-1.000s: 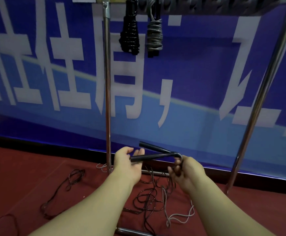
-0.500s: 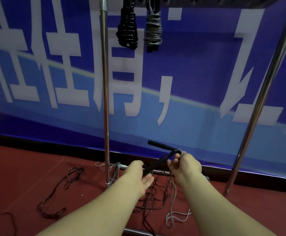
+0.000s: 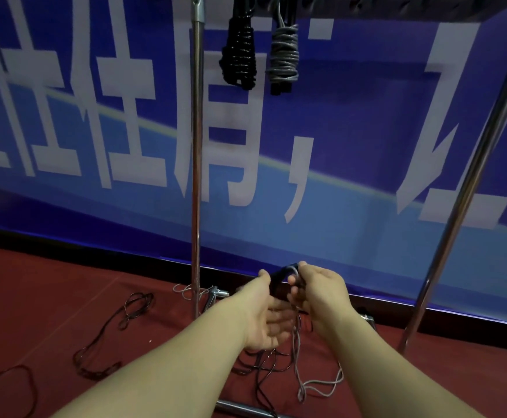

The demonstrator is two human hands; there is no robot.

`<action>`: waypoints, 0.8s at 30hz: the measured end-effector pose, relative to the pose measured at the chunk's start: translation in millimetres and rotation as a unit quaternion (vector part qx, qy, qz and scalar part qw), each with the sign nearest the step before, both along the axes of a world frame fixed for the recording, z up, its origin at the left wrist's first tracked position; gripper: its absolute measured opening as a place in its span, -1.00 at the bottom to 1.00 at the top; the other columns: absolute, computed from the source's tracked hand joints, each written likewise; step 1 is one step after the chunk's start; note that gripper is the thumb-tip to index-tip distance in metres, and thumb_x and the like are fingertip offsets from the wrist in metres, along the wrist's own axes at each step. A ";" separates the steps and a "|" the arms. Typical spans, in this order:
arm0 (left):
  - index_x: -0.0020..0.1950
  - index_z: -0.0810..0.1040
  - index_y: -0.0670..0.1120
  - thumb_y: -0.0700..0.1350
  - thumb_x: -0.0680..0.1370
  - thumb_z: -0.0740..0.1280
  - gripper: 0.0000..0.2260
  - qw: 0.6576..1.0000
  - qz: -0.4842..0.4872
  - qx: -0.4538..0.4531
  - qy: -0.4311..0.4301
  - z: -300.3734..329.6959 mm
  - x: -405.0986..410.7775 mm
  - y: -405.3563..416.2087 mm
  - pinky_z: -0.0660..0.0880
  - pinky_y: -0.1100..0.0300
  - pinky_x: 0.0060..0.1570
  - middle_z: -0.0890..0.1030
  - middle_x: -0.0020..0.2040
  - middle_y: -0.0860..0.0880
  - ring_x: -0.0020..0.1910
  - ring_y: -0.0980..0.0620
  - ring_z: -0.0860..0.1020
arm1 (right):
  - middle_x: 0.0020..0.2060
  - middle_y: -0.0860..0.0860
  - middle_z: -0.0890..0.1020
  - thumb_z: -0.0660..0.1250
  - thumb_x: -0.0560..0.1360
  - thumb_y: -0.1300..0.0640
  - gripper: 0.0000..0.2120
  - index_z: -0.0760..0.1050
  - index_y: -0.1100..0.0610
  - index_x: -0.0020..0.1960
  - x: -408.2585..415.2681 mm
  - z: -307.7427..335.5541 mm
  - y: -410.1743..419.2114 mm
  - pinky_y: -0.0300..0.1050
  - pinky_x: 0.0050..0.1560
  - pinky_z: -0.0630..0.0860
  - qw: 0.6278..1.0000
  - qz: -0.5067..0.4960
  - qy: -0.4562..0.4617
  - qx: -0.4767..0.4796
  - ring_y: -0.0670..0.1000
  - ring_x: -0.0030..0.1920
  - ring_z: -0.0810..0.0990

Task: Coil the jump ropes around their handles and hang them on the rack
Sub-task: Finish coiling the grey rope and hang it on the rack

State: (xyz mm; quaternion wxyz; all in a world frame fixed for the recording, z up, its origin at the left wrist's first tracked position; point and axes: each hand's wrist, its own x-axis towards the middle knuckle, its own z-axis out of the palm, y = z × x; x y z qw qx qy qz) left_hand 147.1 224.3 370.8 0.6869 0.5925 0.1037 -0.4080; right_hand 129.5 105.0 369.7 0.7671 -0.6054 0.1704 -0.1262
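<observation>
While both handles are being brought together in front of the rack, the following applies.

Handles: black handles point(image 3: 278, 280) sit between the two hands, mostly hidden; they look rigid and light, the firm part to take hold of.
Right hand: right hand point(image 3: 321, 289) has its fingers curled round the upper end of the handles, where the grey cord loops out.
Left hand: left hand point(image 3: 264, 318) is palm-up and loosely spread, thumb against the handles; whether it grips them cannot be told.
Cord: grey rope point(image 3: 302, 384) hangs from the hands to the red floor point(image 3: 50, 282), limp and thin. Judged likely to kink and snag on the dark ropes point(image 3: 264, 363) lying beneath it.
Handling advice: clamp both handles side by side in one hand, feed the cord under light tension with the other; slack turns would probably slip off.
Rack: metal rack point(image 3: 196, 146) stands just behind the hands; a black coiled rope point(image 3: 240, 55) and a grey coiled rope point(image 3: 284, 52) hang from its top bar.
Remaining: another dark rope point(image 3: 119, 330) lies loose to the left.
</observation>
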 end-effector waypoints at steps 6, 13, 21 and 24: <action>-0.40 0.59 -0.05 0.50 0.54 -0.05 -0.25 0.999 0.045 -0.018 -0.012 -5.6 5.1 2.6 0.47 0.11 -0.04 0.63 -0.24 -0.05 -0.13 -0.05 0.54 | -0.44 0.07 0.51 0.24 0.64 0.08 -0.67 0.50 0.20 -0.24 -6.4 4.2 9.3 -0.17 -0.43 0.40 0.993 0.087 0.009 -0.082 -0.03 -0.52 0.38; -0.24 0.59 -0.06 0.34 0.57 0.24 -0.50 0.992 0.118 -0.037 -0.033 2.7 2.2 9.4 0.18 0.27 -0.40 0.55 -0.42 0.00 -0.60 0.10 0.39 | -0.46 0.02 0.47 0.23 0.65 0.09 -0.72 0.71 0.03 -0.06 -11.4 3.9 14.4 -0.13 -0.33 0.34 0.989 0.115 -0.014 -0.090 -0.06 -0.50 0.33; 0.17 0.60 -0.13 0.15 0.56 0.40 -0.63 0.981 0.166 -0.094 -0.035 1.5 12.1 10.5 0.53 0.12 -0.26 0.60 -0.13 -0.14 -0.19 -0.05 0.52 | -0.50 -0.21 0.56 0.28 0.63 0.10 -0.82 0.67 -0.04 0.03 -8.4 -0.9 9.0 -0.26 -0.31 0.40 0.955 0.068 -0.062 -0.281 -0.23 -0.45 0.47; 0.08 0.58 -0.21 0.05 0.64 0.31 -0.70 0.972 0.174 -0.156 -0.031 -3.0 17.3 11.5 0.57 0.05 -0.12 0.67 -0.21 -0.14 -0.15 -0.09 0.60 | -0.40 -0.12 0.65 0.29 0.63 0.11 -0.80 0.66 -0.08 -0.04 -9.3 -3.8 11.3 -0.22 -0.25 0.50 0.953 0.091 -0.065 -0.280 -0.18 -0.39 0.54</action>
